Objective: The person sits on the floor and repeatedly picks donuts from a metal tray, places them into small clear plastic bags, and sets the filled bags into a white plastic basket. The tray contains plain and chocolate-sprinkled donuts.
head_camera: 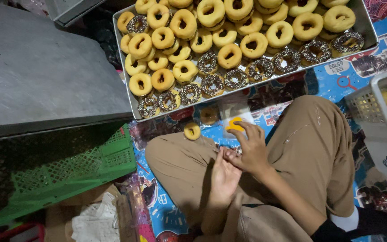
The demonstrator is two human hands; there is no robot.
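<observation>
The big shiny metal tray (133,96) at the far side looks smooth and silver. The plain yellow ring donuts (183,23) in it look soft and matt, like bread. The dark chocolate donuts with sprinkles (212,84) near the front edge look bumpy and a little glossy. On the left lies a flat grey slab (36,67) that looks rough and dull, like stone. Below it, the green plastic crate (68,172) has a smooth mesh of holes. On the right, the white plastic basket (381,116) is matt. The colourful printed floor mat (337,78) looks slick and shiny. The tan cloth trousers (319,148) look soft and matt.
</observation>
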